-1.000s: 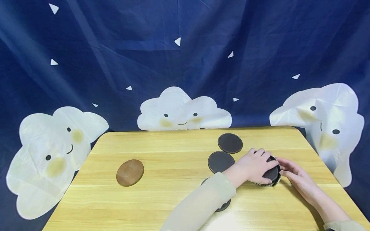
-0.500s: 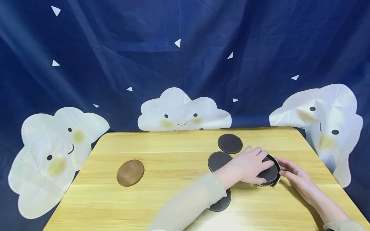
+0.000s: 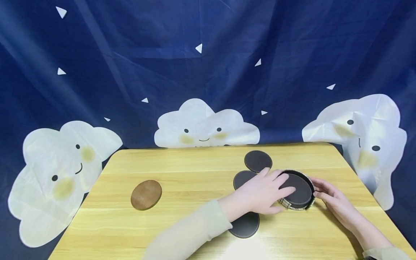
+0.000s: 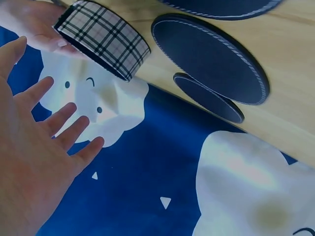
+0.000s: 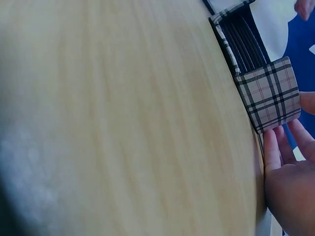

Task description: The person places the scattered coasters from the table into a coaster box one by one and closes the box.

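A round coaster holder with plaid sides stands on the table at the right. In the head view a black coaster lies inside it, and the right wrist view shows a stack of coasters through a gap in the wall. My left hand is at the holder's left side with fingers spread, its fingertips overlapping the rim in the head view. Nothing is in that hand in the left wrist view. My right hand rests its fingertips and thumb against the outer right wall, without wrapping round it.
Left of the holder lie three black coasters: a far one, a middle one partly behind my left hand, and a near one. A brown round disc lies farther left on the wooden table. A blue cloud-print curtain hangs behind.
My left hand has drawn back leftward from over the holder, uncovering more of the coaster inside and the rim. My right hand has stayed at the holder's side.
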Demonstrator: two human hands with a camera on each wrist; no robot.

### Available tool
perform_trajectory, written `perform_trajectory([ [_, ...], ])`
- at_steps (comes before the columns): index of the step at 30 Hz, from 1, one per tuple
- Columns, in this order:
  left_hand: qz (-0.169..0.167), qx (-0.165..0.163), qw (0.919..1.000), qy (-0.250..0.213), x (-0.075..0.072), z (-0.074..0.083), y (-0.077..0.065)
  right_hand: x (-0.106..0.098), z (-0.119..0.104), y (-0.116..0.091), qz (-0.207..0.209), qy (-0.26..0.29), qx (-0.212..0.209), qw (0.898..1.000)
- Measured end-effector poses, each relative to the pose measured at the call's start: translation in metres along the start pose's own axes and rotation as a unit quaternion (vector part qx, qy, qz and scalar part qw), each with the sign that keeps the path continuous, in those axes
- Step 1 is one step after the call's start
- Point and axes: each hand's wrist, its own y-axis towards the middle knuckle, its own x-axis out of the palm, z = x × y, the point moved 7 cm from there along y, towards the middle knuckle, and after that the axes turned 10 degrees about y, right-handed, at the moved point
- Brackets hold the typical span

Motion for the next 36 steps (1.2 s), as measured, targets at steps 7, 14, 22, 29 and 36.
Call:
perform_trajectory([
  [7, -0.001, 0.017, 0.9997, 0.017, 0.001, 0.002, -0.027, -0.002, 0.000, -0.001, 0.001, 0.001, -0.005, 1.000],
  [14, 0.016, 0.023, 0.9992, 0.029, 0.007, 0.006, -0.050, -0.001, 0.001, -0.001, 0.000, 0.006, -0.007, 1.000],
  [22, 0.001, 0.027, 0.9995, 0.015, 0.024, 0.017, -0.070, 0.000, 0.000, -0.001, 0.002, 0.003, -0.007, 1.000],
  [29, -0.006, 0.031, 0.9995, 0.000, 0.037, 0.026, -0.085, 0.000, 0.001, -0.001, 0.003, 0.005, -0.002, 1.000],
  [36, -0.017, 0.025, 0.9993, -0.022, 0.046, 0.030, -0.095, 0.000, 0.000, 0.000, 0.006, 0.005, -0.005, 1.000],
])
